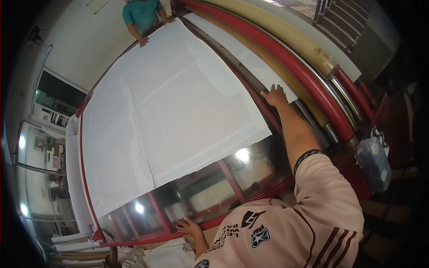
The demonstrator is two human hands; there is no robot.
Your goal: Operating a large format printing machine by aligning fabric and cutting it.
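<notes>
A large white sheet (165,107) lies across a glass-topped table with a red frame (230,181). Creases run along it, and its near edge stops short of the table's near side, leaving a strip of glass bare. My left hand (191,228) rests at the near red edge, fingers spread, holding nothing. Stretched forward on the right, my right hand (275,96) is open too, its fingers over the narrow white strip (243,51) beside the table. At the far end a person in a teal shirt (142,17) has both hands at the sheet's far edge.
Long rolls lie along the right side, among them a red roll (295,58) and a cream roll (286,27). A plastic-wrapped bluish package (374,163) is at the right. Glass panels (42,165) stand on the left, above stacked rolls (73,245). Steps (342,20) rise at the upper right.
</notes>
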